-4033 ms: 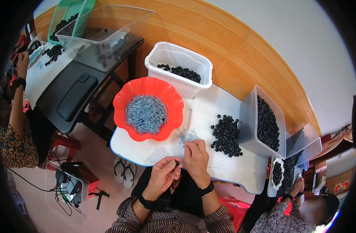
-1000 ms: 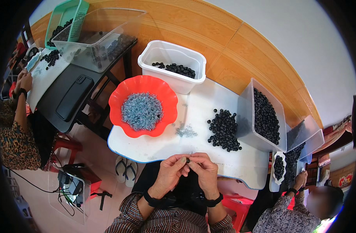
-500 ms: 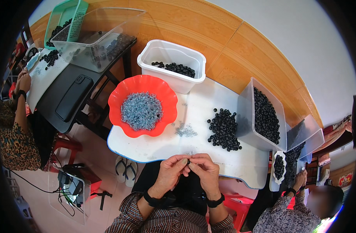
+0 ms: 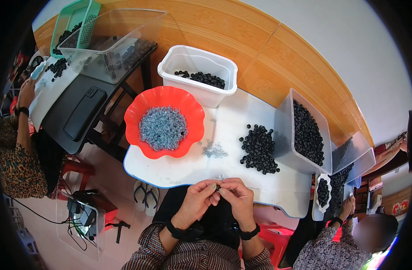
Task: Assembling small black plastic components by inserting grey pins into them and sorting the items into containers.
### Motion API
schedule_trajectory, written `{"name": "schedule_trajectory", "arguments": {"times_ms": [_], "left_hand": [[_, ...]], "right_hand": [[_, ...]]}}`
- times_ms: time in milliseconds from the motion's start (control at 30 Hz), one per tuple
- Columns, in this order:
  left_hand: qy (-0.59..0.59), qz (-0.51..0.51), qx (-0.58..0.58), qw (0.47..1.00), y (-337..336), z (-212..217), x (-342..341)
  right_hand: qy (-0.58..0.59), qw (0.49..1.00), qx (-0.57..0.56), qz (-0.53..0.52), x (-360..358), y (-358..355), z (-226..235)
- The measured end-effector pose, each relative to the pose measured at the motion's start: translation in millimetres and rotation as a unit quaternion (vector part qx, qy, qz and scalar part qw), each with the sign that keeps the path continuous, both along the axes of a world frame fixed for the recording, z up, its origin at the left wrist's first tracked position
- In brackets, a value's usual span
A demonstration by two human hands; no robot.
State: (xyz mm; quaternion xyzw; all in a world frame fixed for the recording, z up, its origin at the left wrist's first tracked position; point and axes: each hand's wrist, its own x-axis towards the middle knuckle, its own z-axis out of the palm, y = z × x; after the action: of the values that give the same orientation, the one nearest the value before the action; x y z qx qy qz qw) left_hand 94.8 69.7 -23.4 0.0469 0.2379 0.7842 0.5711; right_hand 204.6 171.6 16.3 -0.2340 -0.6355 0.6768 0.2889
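Note:
Just off the near edge of the white table, my left hand (image 4: 196, 200) and my right hand (image 4: 238, 199) meet with fingertips pinched together. Between them is a small black round part (image 4: 218, 187), mostly covered by the fingers. On the table ahead and to the right lies a loose pile of similar black round parts (image 4: 259, 150). A red scalloped bowl (image 4: 195, 114) at the left holds many small clear bluish pieces (image 4: 163, 128). A few more clear pieces (image 4: 214, 150) are scattered beside the bowl.
Behind the bowl stands a white tub (image 4: 197, 58) with black parts inside. A translucent bin (image 4: 284, 135) full of black parts borders the right side. Co-workers sit at both sides, one with a hand (image 4: 26, 94) at the left table. A black phone (image 4: 85, 112) lies there.
My hands stay in nearly the same place, with the black part slightly shifted between my fingertips. At the left, the co-worker's hand has changed its pose a little.

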Motion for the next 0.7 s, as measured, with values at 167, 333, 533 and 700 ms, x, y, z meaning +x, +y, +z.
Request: {"name": "schedule_trajectory", "arguments": {"times_ms": [167,333,533,700], "left_hand": [[-0.032,-0.003,0.017,0.999,1.9,-2.0,1.2],[0.026,0.01,-0.01,1.0,4.0,0.8,2.4],[0.002,0.04,-0.019,0.999,8.9,-0.4,0.6],[-0.011,0.033,-0.046,0.998,7.4,1.8,-0.6]], "right_hand": [[-0.012,1.0,-0.012,-0.016,1.6,0.0,1.9],[-0.06,0.996,0.053,-0.042,-1.4,-2.3,-0.7],[-0.104,0.974,0.192,-0.067,-6.2,17.0,5.9],[-0.171,0.939,0.28,-0.107,-3.9,42.4,10.9]]}}
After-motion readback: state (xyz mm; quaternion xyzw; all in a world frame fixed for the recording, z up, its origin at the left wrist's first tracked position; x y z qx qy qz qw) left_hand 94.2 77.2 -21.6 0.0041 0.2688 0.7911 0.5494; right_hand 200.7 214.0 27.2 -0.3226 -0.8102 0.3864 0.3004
